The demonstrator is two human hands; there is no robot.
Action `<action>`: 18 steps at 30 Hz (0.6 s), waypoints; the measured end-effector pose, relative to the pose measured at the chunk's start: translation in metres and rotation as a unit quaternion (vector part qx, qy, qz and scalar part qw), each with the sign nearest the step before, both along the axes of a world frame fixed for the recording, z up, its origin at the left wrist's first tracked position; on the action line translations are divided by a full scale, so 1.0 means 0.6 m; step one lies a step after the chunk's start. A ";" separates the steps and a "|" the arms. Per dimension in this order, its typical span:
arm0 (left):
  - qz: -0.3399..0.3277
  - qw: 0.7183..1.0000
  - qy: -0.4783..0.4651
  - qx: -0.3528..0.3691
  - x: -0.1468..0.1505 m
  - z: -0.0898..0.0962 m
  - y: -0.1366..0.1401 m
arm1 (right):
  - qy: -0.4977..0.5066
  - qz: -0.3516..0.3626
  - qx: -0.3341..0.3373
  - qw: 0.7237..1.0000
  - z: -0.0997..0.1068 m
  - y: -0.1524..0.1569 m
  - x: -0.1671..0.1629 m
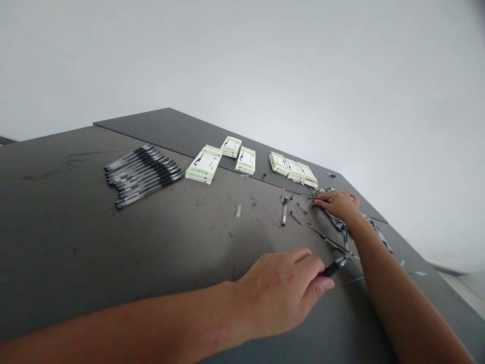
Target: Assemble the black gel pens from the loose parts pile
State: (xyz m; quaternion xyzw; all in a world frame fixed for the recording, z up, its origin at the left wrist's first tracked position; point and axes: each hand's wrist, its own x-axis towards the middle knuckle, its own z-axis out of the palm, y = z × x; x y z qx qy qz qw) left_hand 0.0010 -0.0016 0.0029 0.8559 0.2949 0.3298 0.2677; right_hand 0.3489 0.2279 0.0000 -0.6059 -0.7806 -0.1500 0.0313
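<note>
Fingers of the left hand (282, 288) grasp a smooth black pen barrel (332, 268), lower right; right hand (338, 205) sits among slender plastic pen parts (334, 244), grip unclear!

**Dark grey, flat-topped table (151, 253), most cluttered toward the right**

A thin straight seam (125, 135) crosses the table from the upper left to the right of the frame. Left of centre lies a slanting row of clear-barrelled pens with black grips (144, 174), side by side. Near the upper centre sit three white-and-pale-green cardboard boxes (204, 164), close together; right of them, three more boxes of the same colours (293, 169) form a row. Below centre-right lie a small clear plastic piece (238, 211), a short clear-and-black pen piece (284, 211) and slender dark bits (295, 218). At the right, black-and-clear pen parts (333, 221) spread in a loose heap.
</note>
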 end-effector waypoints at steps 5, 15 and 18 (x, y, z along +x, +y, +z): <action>0.003 1.000 0.001 0.009 0.001 -0.003 0.001 | 0.004 0.011 -0.041 0.999 0.007 -0.001 -0.007; 0.010 0.999 -0.034 -0.025 0.002 -0.002 0.001 | 0.032 -0.035 -0.011 0.999 0.021 -0.014 -0.041; 0.024 0.997 -0.058 -0.039 0.002 -0.001 0.002 | 0.072 -0.060 0.018 0.995 0.051 -0.035 -0.071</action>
